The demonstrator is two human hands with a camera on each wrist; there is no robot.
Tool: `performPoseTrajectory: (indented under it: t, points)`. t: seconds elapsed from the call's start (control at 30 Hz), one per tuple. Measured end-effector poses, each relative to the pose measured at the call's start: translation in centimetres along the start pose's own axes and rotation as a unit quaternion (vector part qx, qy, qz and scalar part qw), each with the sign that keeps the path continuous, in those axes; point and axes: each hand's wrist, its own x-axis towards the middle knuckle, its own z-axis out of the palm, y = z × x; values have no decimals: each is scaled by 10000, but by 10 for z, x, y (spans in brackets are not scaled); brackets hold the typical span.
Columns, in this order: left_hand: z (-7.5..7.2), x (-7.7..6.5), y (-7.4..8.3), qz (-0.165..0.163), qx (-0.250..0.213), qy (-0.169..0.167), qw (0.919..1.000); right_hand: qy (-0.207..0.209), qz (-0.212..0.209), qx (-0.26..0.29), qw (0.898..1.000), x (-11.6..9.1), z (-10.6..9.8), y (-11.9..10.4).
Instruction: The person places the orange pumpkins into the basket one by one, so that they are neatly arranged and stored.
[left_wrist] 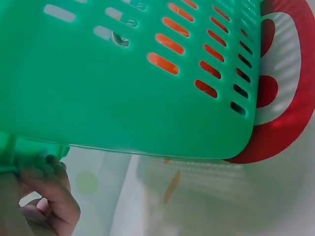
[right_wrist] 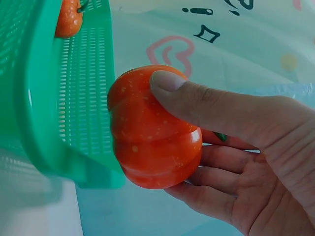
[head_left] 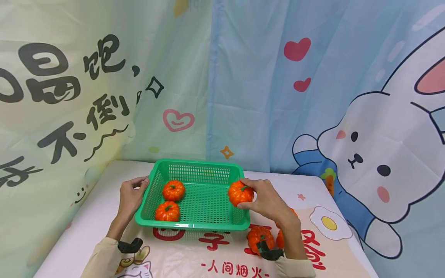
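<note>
A green plastic basket (head_left: 208,226) with slotted walls stands on the table, two small orange pumpkins inside at its left end: one farther back (head_left: 174,190), one nearer the front (head_left: 167,211). My left hand (head_left: 133,195) grips the basket's left rim; in the left wrist view its thumb and fingers (left_wrist: 51,189) curl at the rim. Between thumb and fingers my right hand (head_left: 265,199) holds another small pumpkin (head_left: 240,194) above the basket's right end. The right wrist view shows this ribbed, glossy pumpkin (right_wrist: 155,132) close up, its green stem mostly hidden behind the thumb.
More orange pumpkins lie on the table right of the basket; one (head_left: 259,237) is near its front right corner, others (head_left: 280,239) are partly hidden by my right forearm. A printed mat (head_left: 187,256) covers the table's front. Printed curtains (head_left: 243,96) hang behind.
</note>
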Motion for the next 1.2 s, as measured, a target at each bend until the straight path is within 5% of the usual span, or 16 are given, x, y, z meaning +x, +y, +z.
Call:
performPoseTrajectory:
  t: [0.63, 1.2]
  points:
    - [-1, -2, 2, -65, 4, -39, 10000, -366, 119, 192, 9991, 13, 35, -16]
    - [-1, -3, 3, -39, 31, -8, 10000, -620, -250, 185, 9976, 22, 58, -26]
